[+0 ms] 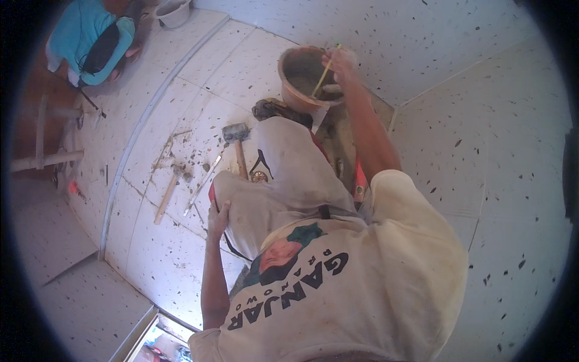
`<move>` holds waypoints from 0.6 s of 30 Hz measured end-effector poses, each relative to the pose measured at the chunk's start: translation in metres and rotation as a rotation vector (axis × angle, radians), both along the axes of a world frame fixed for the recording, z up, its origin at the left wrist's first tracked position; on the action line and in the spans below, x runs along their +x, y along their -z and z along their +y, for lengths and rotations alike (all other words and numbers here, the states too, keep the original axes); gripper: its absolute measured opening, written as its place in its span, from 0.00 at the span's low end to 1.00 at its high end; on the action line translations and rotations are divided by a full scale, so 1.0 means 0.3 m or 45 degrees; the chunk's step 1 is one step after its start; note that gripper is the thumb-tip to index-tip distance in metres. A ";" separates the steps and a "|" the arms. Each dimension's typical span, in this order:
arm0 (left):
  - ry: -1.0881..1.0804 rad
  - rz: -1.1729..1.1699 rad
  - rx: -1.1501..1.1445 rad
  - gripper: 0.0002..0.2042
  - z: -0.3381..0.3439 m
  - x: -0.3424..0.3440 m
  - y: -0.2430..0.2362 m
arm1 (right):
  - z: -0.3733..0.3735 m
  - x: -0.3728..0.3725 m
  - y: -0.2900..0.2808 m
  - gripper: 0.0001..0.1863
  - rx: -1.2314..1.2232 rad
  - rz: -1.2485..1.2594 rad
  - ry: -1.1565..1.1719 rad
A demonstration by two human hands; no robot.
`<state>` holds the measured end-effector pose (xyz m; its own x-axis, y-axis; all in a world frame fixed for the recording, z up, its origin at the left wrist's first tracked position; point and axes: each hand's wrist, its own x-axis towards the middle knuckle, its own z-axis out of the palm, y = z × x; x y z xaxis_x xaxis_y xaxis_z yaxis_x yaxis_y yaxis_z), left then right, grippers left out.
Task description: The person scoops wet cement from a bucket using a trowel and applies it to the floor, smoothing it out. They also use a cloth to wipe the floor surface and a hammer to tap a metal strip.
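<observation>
My right hand point(342, 67) is closed around a thin yellow stick point(322, 79) at the rim of a round bucket point(297, 98). The stick slants down into the bucket, over grey, mortar-like stuff point(306, 80). My left hand point(219, 218) lies on the side of my bent left leg with its thumb apart; the leg partly hides its fingers, and it holds nothing. In front of that leg, a mallet with a dark head point(236, 133) and a wooden handle lies on the floor. To its left are a long thin metal strip point(203, 184) and a second wooden-handled tool point(166, 200).
A person in a teal shirt point(90, 42) crouches at the far left near another bucket point(174, 13). A red level-like bar point(360, 183) is beside my right leg. Pale speckled walls point(446, 139) rise at the right. Crumbs of debris point(196, 158) lie on the tiled floor.
</observation>
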<state>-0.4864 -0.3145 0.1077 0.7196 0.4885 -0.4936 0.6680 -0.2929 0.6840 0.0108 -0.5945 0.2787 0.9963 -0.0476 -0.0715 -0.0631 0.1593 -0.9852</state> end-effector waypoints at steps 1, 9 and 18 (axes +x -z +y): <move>-0.009 0.013 -0.024 0.45 -0.008 0.020 -0.012 | 0.002 0.048 0.017 0.12 0.045 -0.011 -0.054; -0.269 0.101 0.052 0.47 -0.160 0.100 -0.011 | 0.116 0.215 0.119 0.17 -0.957 -0.435 -0.627; -0.251 0.201 0.120 0.57 -0.186 0.153 -0.020 | -0.019 0.305 0.300 0.31 -2.250 -0.076 -0.879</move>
<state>-0.4405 -0.3703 0.1137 0.5234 0.6607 -0.5380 0.8149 -0.2037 0.5427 0.1024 -0.6003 0.1888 0.8693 0.3353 -0.3632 0.3697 -0.9287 0.0276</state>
